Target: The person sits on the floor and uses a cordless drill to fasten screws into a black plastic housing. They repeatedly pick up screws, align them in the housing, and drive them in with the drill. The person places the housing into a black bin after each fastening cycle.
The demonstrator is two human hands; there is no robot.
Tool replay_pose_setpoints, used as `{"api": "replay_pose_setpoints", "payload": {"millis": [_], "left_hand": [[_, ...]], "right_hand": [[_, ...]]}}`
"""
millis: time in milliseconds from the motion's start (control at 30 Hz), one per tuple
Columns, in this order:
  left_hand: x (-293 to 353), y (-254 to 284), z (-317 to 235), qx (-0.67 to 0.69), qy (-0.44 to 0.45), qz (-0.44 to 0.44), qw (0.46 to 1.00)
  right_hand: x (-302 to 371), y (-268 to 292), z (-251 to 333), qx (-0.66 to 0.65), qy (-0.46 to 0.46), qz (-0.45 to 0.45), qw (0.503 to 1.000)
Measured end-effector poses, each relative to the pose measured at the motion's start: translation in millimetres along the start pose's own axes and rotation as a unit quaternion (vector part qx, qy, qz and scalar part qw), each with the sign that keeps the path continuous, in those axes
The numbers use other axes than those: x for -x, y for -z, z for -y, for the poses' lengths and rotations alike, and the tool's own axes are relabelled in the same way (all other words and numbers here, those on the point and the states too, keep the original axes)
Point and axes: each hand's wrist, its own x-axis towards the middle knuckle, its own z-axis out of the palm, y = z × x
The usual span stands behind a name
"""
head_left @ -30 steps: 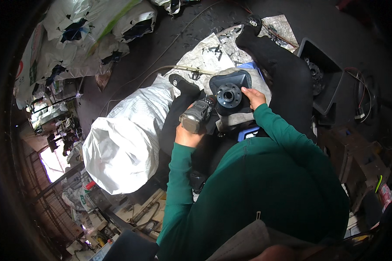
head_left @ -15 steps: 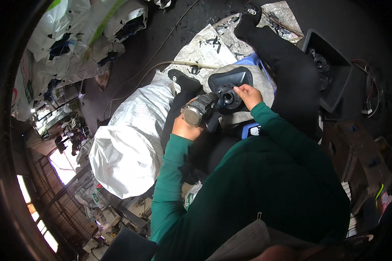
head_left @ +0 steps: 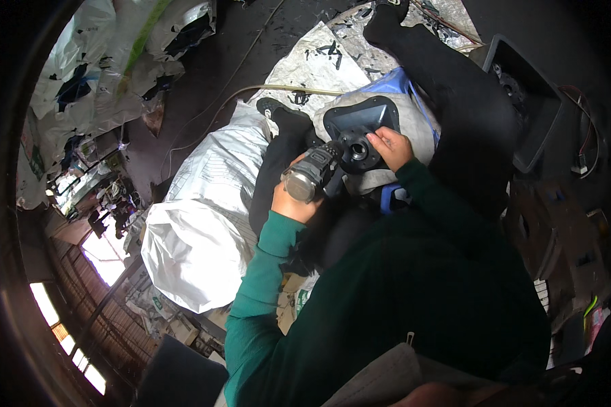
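Note:
My left hand [head_left: 293, 205] is wrapped round a dark grey power drill [head_left: 309, 173], its front end against the left side of a round black flange [head_left: 368, 161] with a hole in its middle. That flange forms one end of a black plastic part; its wide, funnel-like rim [head_left: 330, 122] lies just beyond. Fingers of my right hand [head_left: 395, 147] pinch the flange's upper right edge. The part rests on a grey cloth [head_left: 417, 129] over a blue frame [head_left: 390, 83] between my legs. The drill's tip and the spot it meets are too small to make out.
A large white sack [head_left: 214, 203] stands by my left leg. To the right, a dark bin [head_left: 546, 125] holds black round parts [head_left: 510, 87]. A pale sheet [head_left: 319, 61] with black scraps covers the floor ahead, crossed by a hose [head_left: 251, 88]. Torn plastic bags hang at upper left.
The view has shifted slightly. My left hand still holds the drill at the flange, and my right fingers stay on its edge; the black part appears turned a little.

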Motion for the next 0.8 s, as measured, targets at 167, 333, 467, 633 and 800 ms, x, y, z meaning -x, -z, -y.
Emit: {"api": "replay_pose_setpoints", "payload": {"millis": [167,333,467,633,800], "left_hand": [[12,-7,2,0.094,0.111,-0.016,0.989],[52,-7,-4,0.111,0.0,-0.086,0.99],[97,-16,-21,0.065,-0.146,-0.127,0.979],[123,-52,-37,0.104,-0.176,-0.086,0.975],[131,-62,-37,0.096,-0.174,-0.098,0.975]], "right_hand": [[-4,0,-5,0.001,-0.011,0.027,1.0],[-5,4,-7,0.055,-0.022,0.02,0.998],[-2,31,11,-0.321,-0.311,-0.006,0.894],[50,53,41,-0.636,-0.225,0.165,0.72],[66,44,71,-0.671,-0.2,0.165,0.694]]}}
